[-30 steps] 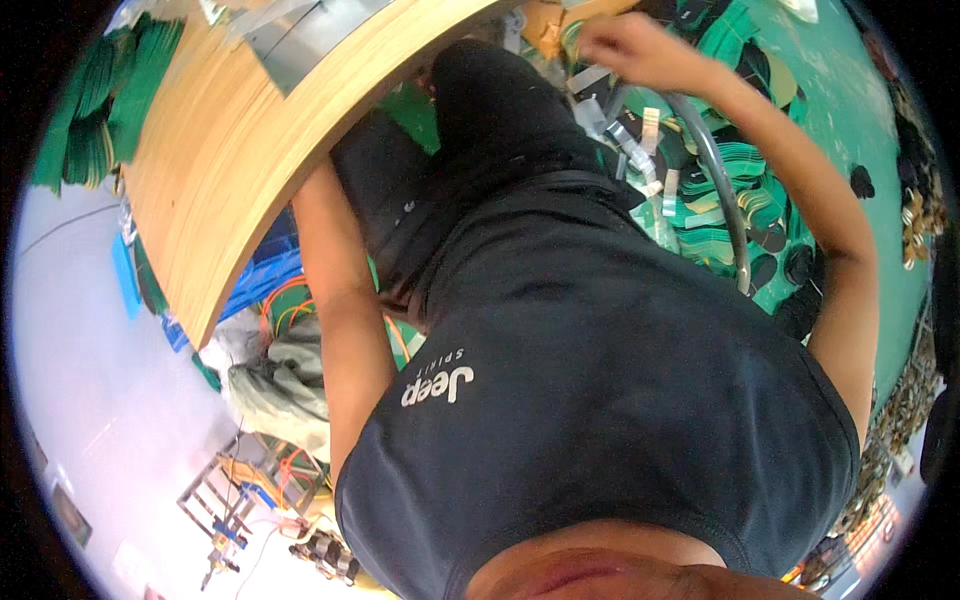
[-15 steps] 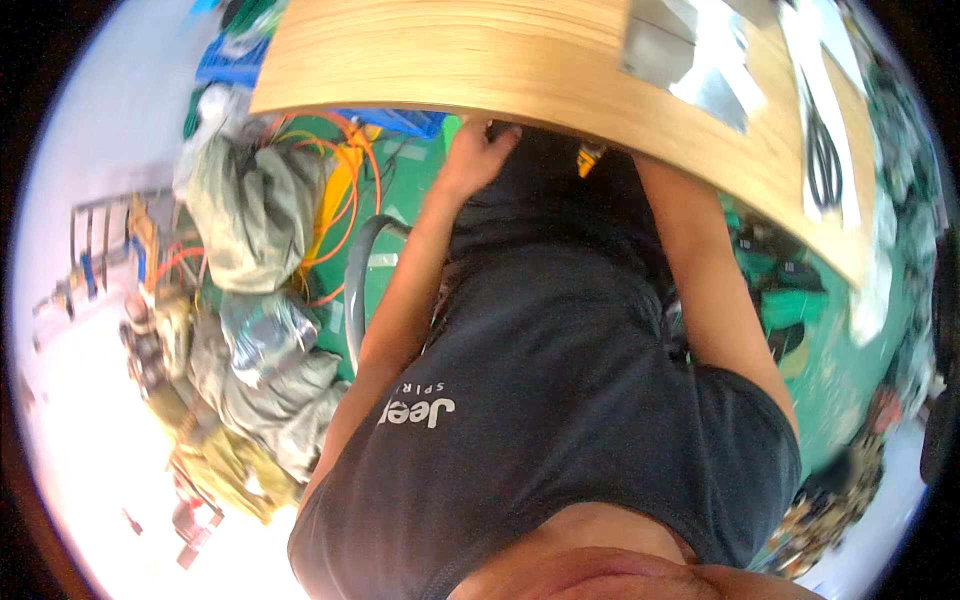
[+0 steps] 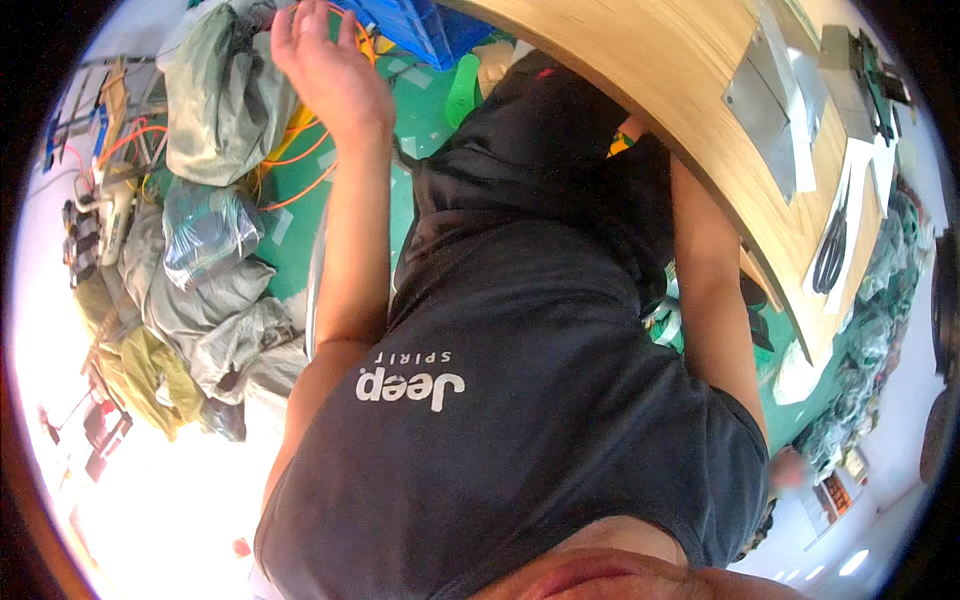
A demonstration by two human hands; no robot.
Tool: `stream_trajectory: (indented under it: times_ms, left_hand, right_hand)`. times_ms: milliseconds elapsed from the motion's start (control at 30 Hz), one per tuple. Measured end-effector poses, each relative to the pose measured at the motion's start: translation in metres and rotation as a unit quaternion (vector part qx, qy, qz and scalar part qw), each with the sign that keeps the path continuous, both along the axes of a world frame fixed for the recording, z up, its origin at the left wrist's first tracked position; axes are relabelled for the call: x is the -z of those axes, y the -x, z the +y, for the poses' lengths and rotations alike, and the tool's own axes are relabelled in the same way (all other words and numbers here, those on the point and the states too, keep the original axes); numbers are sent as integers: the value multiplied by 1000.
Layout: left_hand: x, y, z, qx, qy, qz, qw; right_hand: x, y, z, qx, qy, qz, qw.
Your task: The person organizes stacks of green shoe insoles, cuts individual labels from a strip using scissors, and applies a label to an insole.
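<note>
My left hand [image 3: 328, 75] is raised beside the blue crate, its fingers spread with nothing in them. Near it are a grey-green bag [image 3: 222, 110] and an orange hose [image 3: 372, 38]. Under the edge of the wooden table [image 3: 650, 75], my right forearm [image 3: 708, 265] reaches in, and most of that hand is hidden. Close to the hidden hand a small part of a yellow-and-black thing [image 3: 620, 145] shows; whether my fingers grip it cannot be seen.
A blue plastic crate [image 3: 425, 32] stands on the green floor, with a green slipper [image 3: 463, 92] close by. Metal sheets [image 3: 760, 115] and a coiled black cable [image 3: 830, 255] lie on the tabletop. Wrapped bundles [image 3: 210, 235] and heaped grey cloth [image 3: 225, 330] line the left side.
My left hand has left the table's edge near my lap and risen outward to the left. The view has turned, and the yellow-and-black thing is now more hidden by the table.
</note>
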State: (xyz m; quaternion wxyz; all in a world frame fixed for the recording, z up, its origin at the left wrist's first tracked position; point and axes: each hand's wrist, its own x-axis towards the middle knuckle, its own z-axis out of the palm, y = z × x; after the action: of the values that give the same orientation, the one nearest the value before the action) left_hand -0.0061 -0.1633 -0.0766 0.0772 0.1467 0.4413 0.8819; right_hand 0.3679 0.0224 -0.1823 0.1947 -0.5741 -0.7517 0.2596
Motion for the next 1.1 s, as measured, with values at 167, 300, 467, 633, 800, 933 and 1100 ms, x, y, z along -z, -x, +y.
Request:
stream_trajectory:
  times_ms: [167, 300, 467, 633, 800, 933, 1100]
  left_hand:
    - [24, 6, -4, 39, -15, 33, 999]
    - [2, 2, 12, 58, -92, -4, 994]
    - [15, 6, 35, -70, 63, 214, 972]
    - [-10, -16, 58, -201, 229, 401, 864]
    - [-9, -24, 74, -181, 221, 414, 864]
    - [-7, -34, 59, -146, 137, 463, 863]
    - [-17, -44, 66, -129, 166, 400, 892]
  right_hand:
    - [-3, 7, -6, 5, 13, 43, 999]
    - [-7, -4, -8, 78, 66, 160, 982]
    - [-60, -59, -134, 287, -27, 340, 895]
    - [-178, -106, -106, 286, -424, 62, 857]
    - [-173, -367, -5, 248, -274, -188, 910]
    - [-144, -342, 48, 384, -18, 5, 923]
    - [-128, -455, 46, 432, 27, -136, 891]
